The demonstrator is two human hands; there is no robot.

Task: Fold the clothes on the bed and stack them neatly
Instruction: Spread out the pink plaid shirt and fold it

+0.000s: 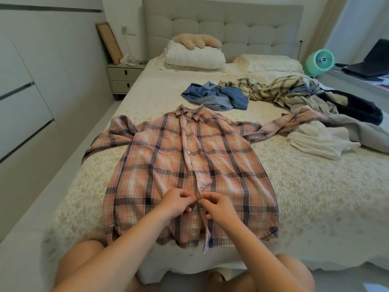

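Note:
A pink plaid shirt [227, 165] lies flat, front up, on the bed [315, 190], collar toward the headboard and sleeves spread to both sides. My left hand [177, 202] and my right hand [219, 205] meet at the shirt's button placket near the hem, both pinching the fabric there. Farther back lie a crumpled blue denim garment [216, 96], a cream plaid shirt [271, 88], a white garment [320, 140], a grey garment [362, 127] and a dark fleecy one [357, 106], all unfolded in a loose pile at the right.
A folded white duvet [193, 54] with a beige plush cushion [195, 40] sits at the headboard beside a pillow [271, 62]. A nightstand [124, 77] stands at the left, a green fan [319, 62] and a laptop [372, 60] at the right.

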